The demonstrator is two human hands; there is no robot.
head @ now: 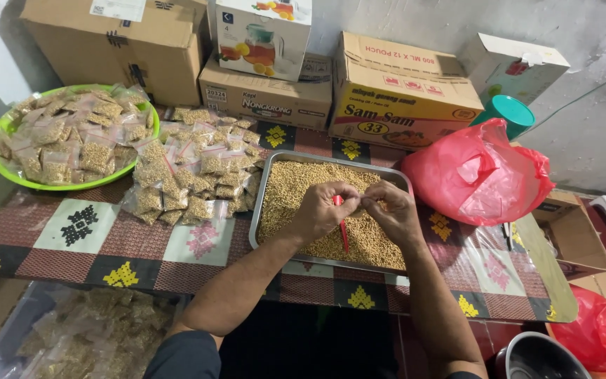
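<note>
A metal tray (265, 187) full of small tan seeds lies on the patterned tablecloth in front of me. Both hands meet over the tray's middle. My left hand (324, 208) and my right hand (392, 210) pinch a small clear bag between the fingertips; the bag is mostly hidden by the fingers. A red spoon (344, 232) hangs down from my left hand towards the seeds. To the left of the tray lies a heap of filled seed packets (194, 182).
A green round tray (1, 168) piled with packets sits at far left. Cardboard boxes (401, 95) line the wall. A red plastic bag (478, 175) lies right of the tray, with a teal cup (512, 112) behind it. More packets lie in a clear bag (92, 337) below the table.
</note>
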